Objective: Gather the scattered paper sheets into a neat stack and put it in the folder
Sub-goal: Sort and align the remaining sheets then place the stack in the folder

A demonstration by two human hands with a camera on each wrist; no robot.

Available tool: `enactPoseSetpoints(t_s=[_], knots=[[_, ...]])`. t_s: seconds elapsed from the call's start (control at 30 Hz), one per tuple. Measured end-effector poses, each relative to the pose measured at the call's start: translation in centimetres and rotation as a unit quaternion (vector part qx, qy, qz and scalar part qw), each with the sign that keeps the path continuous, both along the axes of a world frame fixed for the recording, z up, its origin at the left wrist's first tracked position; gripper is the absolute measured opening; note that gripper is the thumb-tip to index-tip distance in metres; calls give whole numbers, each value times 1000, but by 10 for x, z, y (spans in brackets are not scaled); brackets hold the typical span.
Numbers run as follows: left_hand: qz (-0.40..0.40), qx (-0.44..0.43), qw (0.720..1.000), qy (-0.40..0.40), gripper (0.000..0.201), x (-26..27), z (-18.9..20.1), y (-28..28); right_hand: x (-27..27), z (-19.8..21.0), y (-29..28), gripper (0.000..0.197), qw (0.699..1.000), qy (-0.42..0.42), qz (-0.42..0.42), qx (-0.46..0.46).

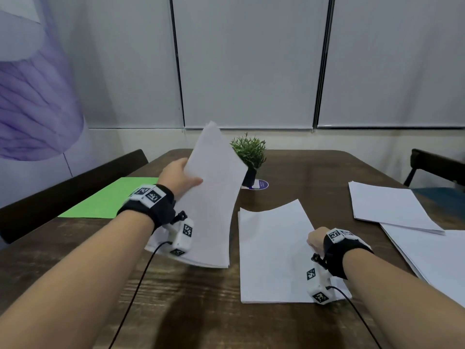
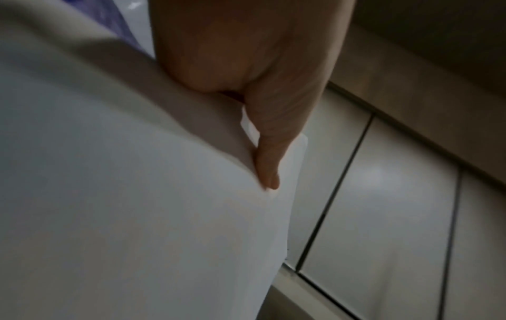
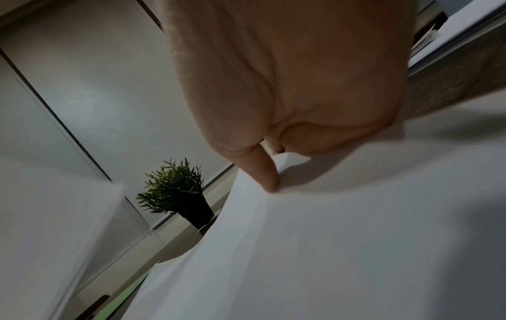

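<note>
My left hand [image 1: 182, 177] grips a bundle of white sheets [image 1: 214, 197] by its left edge, thumb on top, and holds it tilted up with its near end low over the table; the left wrist view shows the thumb [image 2: 267, 171] on the paper [image 2: 123, 194]. My right hand [image 1: 315, 239] pinches the right edge of a second white pile [image 1: 271, 255] lying flat, and the edge bulges upward there; the right wrist view shows a finger [image 3: 267, 173] pressing that paper [image 3: 328, 249]. A green folder [image 1: 108, 197] lies flat at the left.
More white sheets [image 1: 390, 207] lie at the right, overlapping a larger pile [image 1: 432, 253] at the table's right edge. A small potted plant [image 1: 250, 157] stands at centre back. A dark bench [image 1: 63, 195] runs along the left; a chair [image 1: 437, 167] stands at back right.
</note>
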State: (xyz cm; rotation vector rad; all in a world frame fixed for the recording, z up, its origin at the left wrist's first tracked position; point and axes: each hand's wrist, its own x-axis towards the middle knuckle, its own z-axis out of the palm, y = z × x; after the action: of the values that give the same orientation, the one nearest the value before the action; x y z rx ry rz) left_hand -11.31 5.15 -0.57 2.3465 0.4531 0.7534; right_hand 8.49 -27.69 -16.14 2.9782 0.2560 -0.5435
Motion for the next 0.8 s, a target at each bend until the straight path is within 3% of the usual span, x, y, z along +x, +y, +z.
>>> enactPoseSetpoints(t_s=[0.03, 0.07, 0.13, 0.2, 0.27, 0.3, 0.33, 0.43, 0.5, 0.53, 0.57, 0.6, 0.67, 0.73, 0.8], knots=[[-17, -6, 1000, -17, 47, 5, 9, -9, -10, 6, -2, 11, 998, -25, 5, 62], [-43, -28, 998, -35, 49, 10, 17, -18, -22, 15, -4, 23, 988, -9, -33, 151], [-104, -109, 987, -63, 50, 20, 28, -39, -24, 16, -9, 61, 928, 57, -153, 334], [-157, -210, 961, -89, 49, 30, 31, -59, 31, -22, -20, 107, 876, 78, -219, 422], [-173, -295, 935, -97, 45, 40, 21, -78, 82, -68, -31, 146, 832, 101, -231, 494], [-167, -332, 924, -91, 44, 46, 11, -85, 90, -79, -30, 153, 807, 107, -241, 528], [-151, -355, 920, -71, 43, 51, -4, -90, 72, -65, -26, 152, 780, 128, -267, 552], [-86, -368, 925, 37, 39, 67, -61, -96, -22, 8, -18, 122, 725, 191, -300, 590], [-39, -272, 946, 175, 48, 72, -91, -99, -40, 21, -15, 92, 720, 212, -267, 605], [-31, -185, 947, 262, 53, 70, -100, -101, -39, 20, -14, 76, 732, 208, -243, 602], [-27, -107, 937, 333, 55, 66, -105, -103, -41, 21, -13, 62, 760, 203, -216, 579], [-29, -53, 926, 373, 56, 64, -108, -103, -37, 17, -11, 57, 807, 177, -186, 531], [-40, -1, 914, 404, 54, 65, -108, -100, -31, 8, -9, 69, 874, 129, -135, 449], [-40, 17, 911, 411, 52, 67, -107, -96, -30, 5, -8, 70, 885, 115, -109, 437], [-44, -14, 912, 408, 54, 72, -111, -93, -28, 4, -9, 58, 873, 97, -89, 470]])
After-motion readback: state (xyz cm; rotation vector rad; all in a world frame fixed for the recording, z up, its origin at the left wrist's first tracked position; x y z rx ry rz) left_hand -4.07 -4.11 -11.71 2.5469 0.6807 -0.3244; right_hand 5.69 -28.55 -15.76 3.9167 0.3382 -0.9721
